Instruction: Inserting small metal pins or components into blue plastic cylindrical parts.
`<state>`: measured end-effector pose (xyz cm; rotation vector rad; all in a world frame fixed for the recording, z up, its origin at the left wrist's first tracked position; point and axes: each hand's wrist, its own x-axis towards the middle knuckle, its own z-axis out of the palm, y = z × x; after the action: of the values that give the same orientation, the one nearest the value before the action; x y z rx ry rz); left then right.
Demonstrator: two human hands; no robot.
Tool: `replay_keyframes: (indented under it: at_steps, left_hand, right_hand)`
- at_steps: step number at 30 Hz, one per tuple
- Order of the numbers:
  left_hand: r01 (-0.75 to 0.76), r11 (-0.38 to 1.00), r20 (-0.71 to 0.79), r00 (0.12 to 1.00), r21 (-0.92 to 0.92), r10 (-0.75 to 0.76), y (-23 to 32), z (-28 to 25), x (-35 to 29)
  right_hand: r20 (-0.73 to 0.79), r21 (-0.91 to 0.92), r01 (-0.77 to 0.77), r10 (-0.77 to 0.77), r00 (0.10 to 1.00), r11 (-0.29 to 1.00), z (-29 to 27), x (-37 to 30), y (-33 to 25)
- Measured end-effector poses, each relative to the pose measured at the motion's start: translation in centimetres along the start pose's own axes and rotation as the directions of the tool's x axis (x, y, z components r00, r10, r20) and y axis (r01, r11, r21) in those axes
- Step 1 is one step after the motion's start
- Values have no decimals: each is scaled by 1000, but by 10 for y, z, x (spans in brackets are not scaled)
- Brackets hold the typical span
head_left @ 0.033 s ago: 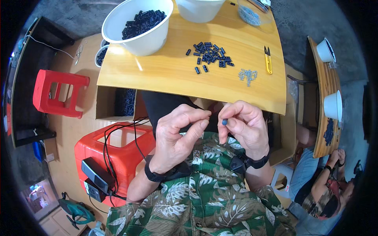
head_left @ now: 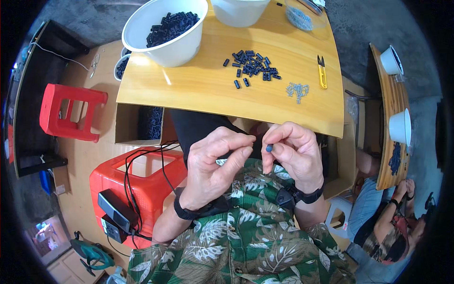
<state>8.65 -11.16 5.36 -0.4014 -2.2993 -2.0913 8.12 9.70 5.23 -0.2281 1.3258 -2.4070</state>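
Note:
My right hand (head_left: 294, 154) pinches a small dark cylindrical plastic piece (head_left: 269, 147) between thumb and fingers, its bluish end showing. Beside it, my left hand (head_left: 218, 158) has thumb and index finger brought close in a pinch; whatever is between them is too small to make out. Both hands are held over my lap, just off the table's near edge. On the table lies a loose pile of short black plastic pieces (head_left: 254, 65). Right of that pile is a small heap of silvery screws (head_left: 298, 91). Yellow-handled thread snips (head_left: 322, 73) lie farther right.
A white tub (head_left: 182, 52) of black pieces stands on the wooden table (head_left: 198, 90), another tub (head_left: 240, 14) beside it. A clear container (head_left: 302, 21) holds small metal parts. A red stool (head_left: 111, 184) with cables and dark devices is at my left. Another person (head_left: 388, 232) sits at right.
Both hands have shifted only very slightly; the dark piece stays in my right hand. Nothing on the table has moved.

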Motion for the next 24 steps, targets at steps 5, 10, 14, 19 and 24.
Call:
replay_keyframes:
  at_steps: [5, 10, 14, 19, 24]
  left_hand:
    - [-229, 962, 41, 973, 149, 225, 10, 3, 4]
    - [-323, 890, 56, 945, 321, 323, 4, 5, 0]
    - [-323, 881, 59, 944, 346, 323, 4, 6, -1]
    - [-282, 936, 29, 959, 212, 282, 1, 3, 2]
    - [-319, 934, 53, 948, 161, 315, 4, 7, 7]
  right_hand:
    - [-113, -330, 55, -97, 989, 942, 19, -3, -10]
    - [-143, -633, 79, -216, 966, 770, 29, -7, -12]
    - [-122, -662, 78, -210, 970, 746, 32, -6, -15]
    - [-208, -350, 59, -139, 968, 935, 26, -6, -14]
    - [-73, -592, 180, -274, 959, 785, 25, -5, -14]
